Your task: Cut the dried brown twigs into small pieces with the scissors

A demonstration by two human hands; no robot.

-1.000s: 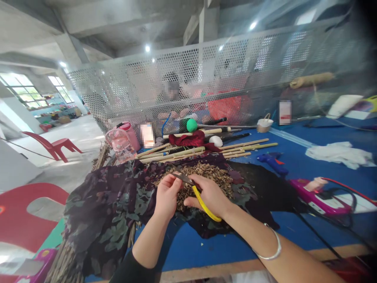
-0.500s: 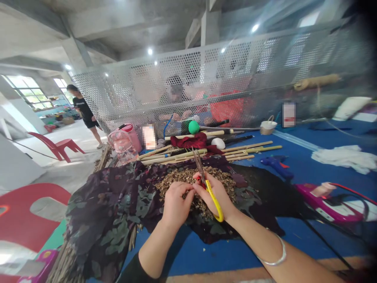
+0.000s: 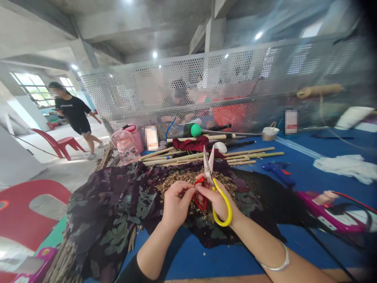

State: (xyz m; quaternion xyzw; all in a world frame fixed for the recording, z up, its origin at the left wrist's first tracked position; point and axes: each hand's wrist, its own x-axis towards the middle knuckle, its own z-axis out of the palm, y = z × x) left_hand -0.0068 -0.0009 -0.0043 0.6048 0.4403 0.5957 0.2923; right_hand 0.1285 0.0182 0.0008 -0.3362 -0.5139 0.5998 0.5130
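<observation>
Scissors [image 3: 208,173] are in our right hand [image 3: 217,197], which grips them near the handles, blades parted toward twelve o'clock; at its nine o'clock, our left hand [image 3: 177,202] pinches, on what we cannot tell.

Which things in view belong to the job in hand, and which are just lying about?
Likely in use:
- scissors, in the right hand
- dried plant bits
- dark patterned cloth beneath them

Apparently lying about:
- blue glue gun
- pink backpack
- green ball
</observation>
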